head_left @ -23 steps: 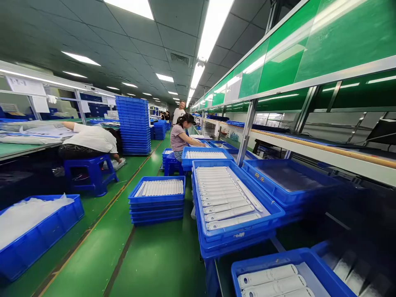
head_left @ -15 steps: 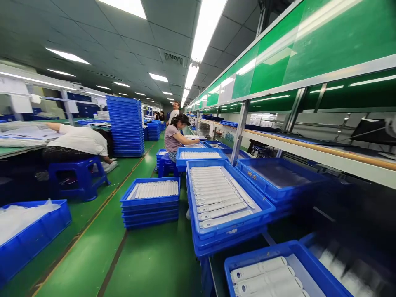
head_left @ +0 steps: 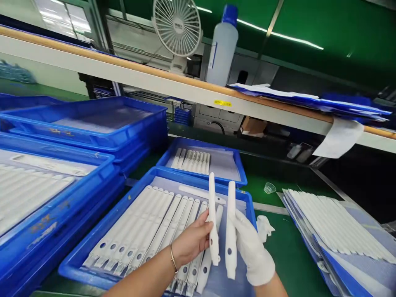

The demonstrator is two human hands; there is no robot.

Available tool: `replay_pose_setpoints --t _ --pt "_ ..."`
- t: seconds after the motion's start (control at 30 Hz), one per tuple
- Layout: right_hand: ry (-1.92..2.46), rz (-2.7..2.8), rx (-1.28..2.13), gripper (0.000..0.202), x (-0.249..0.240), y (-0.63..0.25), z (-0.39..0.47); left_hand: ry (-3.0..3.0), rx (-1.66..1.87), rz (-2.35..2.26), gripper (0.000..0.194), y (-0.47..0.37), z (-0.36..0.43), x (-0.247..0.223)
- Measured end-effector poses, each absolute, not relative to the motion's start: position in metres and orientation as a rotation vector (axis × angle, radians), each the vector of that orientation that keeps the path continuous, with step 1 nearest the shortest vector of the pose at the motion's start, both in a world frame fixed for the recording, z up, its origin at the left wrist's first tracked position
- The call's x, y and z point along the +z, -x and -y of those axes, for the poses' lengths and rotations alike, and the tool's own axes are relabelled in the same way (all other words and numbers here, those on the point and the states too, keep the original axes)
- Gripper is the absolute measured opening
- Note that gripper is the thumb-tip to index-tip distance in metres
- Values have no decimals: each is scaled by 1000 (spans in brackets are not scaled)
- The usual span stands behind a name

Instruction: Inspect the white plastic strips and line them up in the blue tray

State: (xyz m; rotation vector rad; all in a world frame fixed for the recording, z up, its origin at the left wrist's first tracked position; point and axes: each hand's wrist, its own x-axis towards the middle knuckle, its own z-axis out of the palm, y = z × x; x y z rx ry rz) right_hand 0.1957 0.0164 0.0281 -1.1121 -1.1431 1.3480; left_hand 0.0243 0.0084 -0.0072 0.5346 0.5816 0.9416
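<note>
My left hand (head_left: 193, 237), bare with a bracelet at the wrist, grips a long white plastic piece (head_left: 213, 218) upright. In a white glove, my right hand (head_left: 252, 247) holds a second white piece (head_left: 231, 231) beside it, a narrow gap between the two. Both pieces are slim with a dark oval hole near the lower end. Below them sits a blue tray (head_left: 93, 251) with a row of similar white pieces (head_left: 139, 231); one more (head_left: 198, 193) lies crosswise at its back.
Behind is a smaller blue tray (head_left: 243, 173) with white pieces. Stacked blue trays (head_left: 136, 136) stand left. At right lie sheets with white pieces (head_left: 343, 222), near a clear cup (head_left: 269, 188) and crumpled tissue (head_left: 264, 227). A shelf (head_left: 154, 80) carries a fan (head_left: 177, 27) and bottle (head_left: 223, 49).
The view has swung right and down from the aisle to the bench. Both hands, each holding a white piece, now show; neither was visible before.
</note>
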Motion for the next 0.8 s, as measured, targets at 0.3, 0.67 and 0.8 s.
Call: replay_pose_setpoints --t 0.3,0.67,0.8 --pt "913 1104 1557 43 32 -183 -23 -524 886 -497 80 -26 -6 -9" --pt "935 1103 1445 51 29 -176 -17 -678 828 -489 71 -26 -8 -14" --pt "917 1112 1451 54 33 -177 -14 -730 826 -473 75 -26 -8 -14"
